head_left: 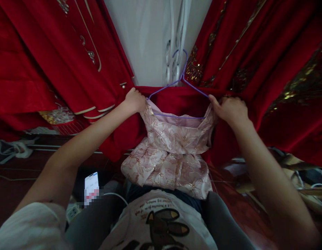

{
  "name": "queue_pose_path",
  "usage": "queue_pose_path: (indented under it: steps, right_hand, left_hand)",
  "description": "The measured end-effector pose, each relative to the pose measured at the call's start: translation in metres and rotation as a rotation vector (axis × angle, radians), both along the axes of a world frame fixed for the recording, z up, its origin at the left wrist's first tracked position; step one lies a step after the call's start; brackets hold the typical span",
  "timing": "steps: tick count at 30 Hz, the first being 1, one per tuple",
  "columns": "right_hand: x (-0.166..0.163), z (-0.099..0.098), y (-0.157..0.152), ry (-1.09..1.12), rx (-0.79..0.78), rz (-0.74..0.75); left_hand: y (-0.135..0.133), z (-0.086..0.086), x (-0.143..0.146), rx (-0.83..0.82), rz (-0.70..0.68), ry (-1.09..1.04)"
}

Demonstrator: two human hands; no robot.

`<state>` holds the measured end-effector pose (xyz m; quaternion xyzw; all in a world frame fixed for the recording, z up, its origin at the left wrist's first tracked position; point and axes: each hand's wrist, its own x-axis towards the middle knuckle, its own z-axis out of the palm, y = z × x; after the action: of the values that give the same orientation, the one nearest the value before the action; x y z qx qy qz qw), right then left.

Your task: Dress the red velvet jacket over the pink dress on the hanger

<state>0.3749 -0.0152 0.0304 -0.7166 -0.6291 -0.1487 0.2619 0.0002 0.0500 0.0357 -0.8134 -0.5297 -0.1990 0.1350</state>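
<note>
A pale pink dress (pixel 180 139) with a shiny flower pattern hangs by its straps on a purple hanger (pixel 176 82), in front of my body. My left hand (pixel 135 100) is closed around the dress's strap at the hanger's left end. At the other end, my right hand (pixel 232 108) grips the right strap, thumb on top and fingers partly hidden behind. The pleated skirt (pixel 168 170) of the dress falls in folds down to my lap. Behind the hanger lies red cloth (pixel 181 95).
Red garments with silver trim (pixel 90 55) hang at the left, and others with gold sequins (pixel 194 67) at the right. A white panel with scrolled metalwork (pixel 174 66) stands behind. A lit phone (pixel 91 185) is beside my left leg. Clutter lies at the lower right.
</note>
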Motion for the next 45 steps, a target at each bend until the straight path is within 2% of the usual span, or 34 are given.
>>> queue_pose_path:
  steps: [3,5,8,10,12,15,18,21,24,26,27,29,30,32,34,37,40,42,45]
  right_hand:
    - [0.017,0.015,0.007,0.144,-0.286,0.007]
    - [0.026,0.015,0.006,0.278,-0.339,0.078]
    - [0.03,-0.001,-0.002,0.441,-0.19,0.288]
    - [0.028,-0.017,-0.008,0.504,-0.025,0.439]
    - [0.024,-0.031,-0.01,0.545,0.133,0.523]
    - [0.02,-0.042,-0.009,0.549,0.266,0.503]
    - [0.025,-0.042,-0.008,0.548,0.344,0.376]
    - [0.038,-0.045,-0.011,0.567,0.392,0.245]
    - [0.05,-0.056,-0.019,0.628,0.308,0.165]
    - [0.053,-0.064,-0.028,0.653,0.176,0.12]
    - [0.053,-0.068,-0.033,0.656,0.096,0.107]
    - [0.05,-0.071,-0.047,0.655,-0.067,0.137]
    - [0.047,-0.07,-0.056,0.662,-0.151,0.2]
    - [0.038,-0.062,-0.073,0.697,-0.308,0.403]
    - [0.028,-0.05,-0.09,0.723,-0.473,0.593]
    - [0.014,-0.031,-0.108,0.747,-0.562,0.683]
    - [0.007,-0.023,-0.115,0.736,-0.584,0.715]
    - [0.005,-0.022,-0.116,0.751,-0.57,0.715]
    - [0.007,-0.027,-0.111,0.799,-0.512,0.67]
  left_hand:
    - [-0.018,0.016,-0.016,-0.209,0.094,0.162]
    - [-0.027,0.018,-0.023,-0.315,0.096,0.125]
    - [-0.035,0.007,-0.03,-0.307,0.009,-0.061]
    - [-0.036,-0.005,-0.032,-0.215,-0.065,-0.158]
    - [-0.034,-0.017,-0.032,-0.093,-0.098,-0.221]
    - [-0.031,-0.031,-0.029,0.104,-0.072,-0.278]
    - [-0.03,-0.042,-0.027,0.279,0.011,-0.307]
    - [-0.033,-0.054,-0.03,0.345,0.127,-0.308]
    - [-0.041,-0.071,-0.038,0.297,0.26,-0.296]
    - [-0.05,-0.084,-0.044,0.199,0.333,-0.297]
    - [-0.056,-0.091,-0.046,0.135,0.328,-0.292]
    - [-0.068,-0.103,-0.045,0.017,0.209,-0.263]
    - [-0.074,-0.107,-0.043,-0.021,0.115,-0.248]
    - [-0.084,-0.109,-0.032,-0.033,-0.072,-0.229]
    - [-0.091,-0.103,-0.016,0.029,-0.211,-0.21]
    - [-0.094,-0.085,0.014,0.166,-0.351,-0.149]
    - [-0.089,-0.075,0.04,0.261,-0.401,-0.087]
    - [-0.081,-0.078,0.052,0.277,-0.38,-0.052]
    - [-0.068,-0.091,0.063,0.258,-0.326,-0.017]
